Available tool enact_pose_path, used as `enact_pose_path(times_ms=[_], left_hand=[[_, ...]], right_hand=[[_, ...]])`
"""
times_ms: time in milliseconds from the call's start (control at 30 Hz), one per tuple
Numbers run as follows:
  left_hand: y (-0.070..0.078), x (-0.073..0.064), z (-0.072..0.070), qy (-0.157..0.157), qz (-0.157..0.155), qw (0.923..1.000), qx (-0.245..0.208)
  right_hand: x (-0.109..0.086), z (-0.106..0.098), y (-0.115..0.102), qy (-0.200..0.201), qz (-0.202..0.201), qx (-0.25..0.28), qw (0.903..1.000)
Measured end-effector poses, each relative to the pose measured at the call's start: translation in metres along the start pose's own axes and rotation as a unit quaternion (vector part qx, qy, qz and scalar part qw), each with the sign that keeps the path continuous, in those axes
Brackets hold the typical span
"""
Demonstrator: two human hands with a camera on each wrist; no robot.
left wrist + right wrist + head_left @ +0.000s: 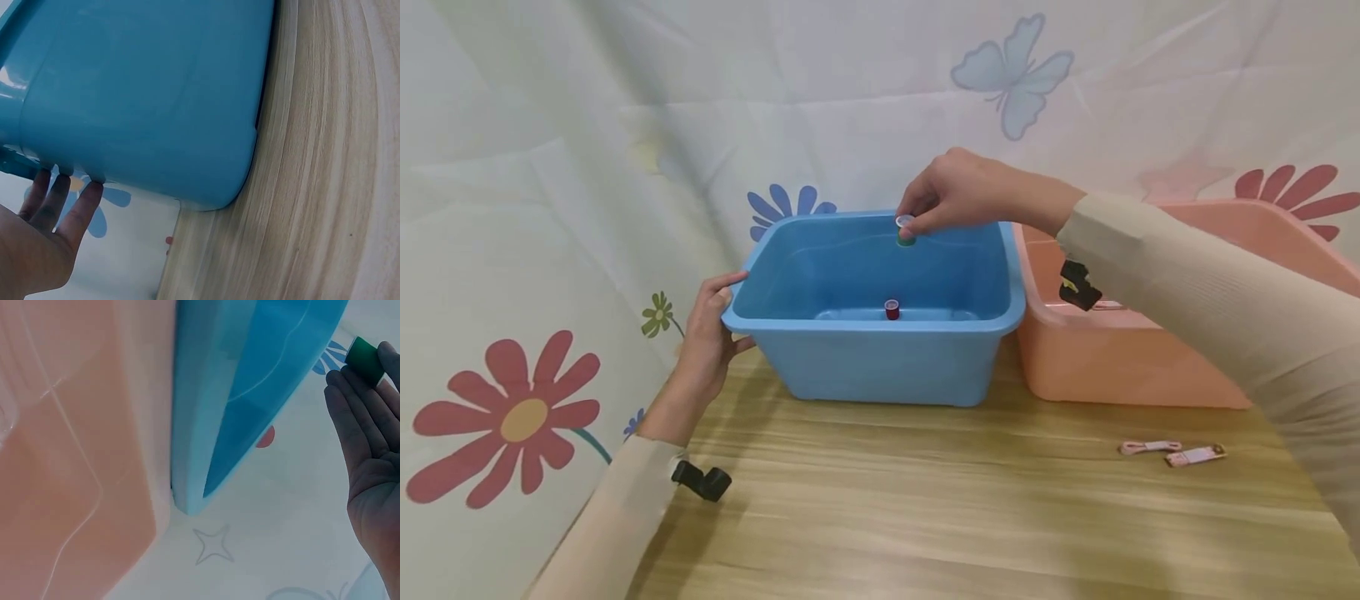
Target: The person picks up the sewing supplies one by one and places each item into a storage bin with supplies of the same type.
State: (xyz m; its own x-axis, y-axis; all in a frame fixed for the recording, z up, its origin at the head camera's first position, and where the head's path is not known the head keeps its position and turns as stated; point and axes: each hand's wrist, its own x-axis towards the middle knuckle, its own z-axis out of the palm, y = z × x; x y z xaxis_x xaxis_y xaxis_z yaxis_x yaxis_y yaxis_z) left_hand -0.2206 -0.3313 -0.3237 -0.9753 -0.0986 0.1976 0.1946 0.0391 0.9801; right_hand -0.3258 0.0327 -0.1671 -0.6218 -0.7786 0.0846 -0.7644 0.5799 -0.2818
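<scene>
My right hand [962,192] pinches a small green cylinder [906,240] with a pale rim between thumb and fingertips, over the opening of the blue tub [880,367]. In the right wrist view the same green cylinder [364,359] sits at the fingertips. Inside the tub, a similar red cylinder [892,311] with a pale top stands on the floor. My left hand [703,333] holds the tub's left rim. From the left wrist, its fingers [81,212] show against the tub's outer wall, under the rim.
A peach tub [1127,367] stands close beside the blue one on the right, partly behind my right arm. On the wooden table [880,500] before it lie a folded pink band [1150,447] and a flat pink piece [1195,455]. A patterned curtain [850,100] hangs behind.
</scene>
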Motion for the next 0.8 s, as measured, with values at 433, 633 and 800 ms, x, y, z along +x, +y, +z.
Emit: enact_pose_path(times_ms=[433,633,800], left_hand=[[0.001,0.000,-0.002,0.003,0.008,1.0000,0.006],[0.000,-0.001,-0.001,0.005,0.002,1.0000,0.006],[-0.001,-0.001,0.000,0.006,0.003,0.9999,0.008]], right_hand=[[0.025,-0.004,-0.002,0.006,-0.021,0.002,0.9998],[0.030,0.002,0.003,-0.008,-0.012,0.005,0.9999],[0.032,0.003,0.003,-0.007,-0.018,0.004,0.9998]])
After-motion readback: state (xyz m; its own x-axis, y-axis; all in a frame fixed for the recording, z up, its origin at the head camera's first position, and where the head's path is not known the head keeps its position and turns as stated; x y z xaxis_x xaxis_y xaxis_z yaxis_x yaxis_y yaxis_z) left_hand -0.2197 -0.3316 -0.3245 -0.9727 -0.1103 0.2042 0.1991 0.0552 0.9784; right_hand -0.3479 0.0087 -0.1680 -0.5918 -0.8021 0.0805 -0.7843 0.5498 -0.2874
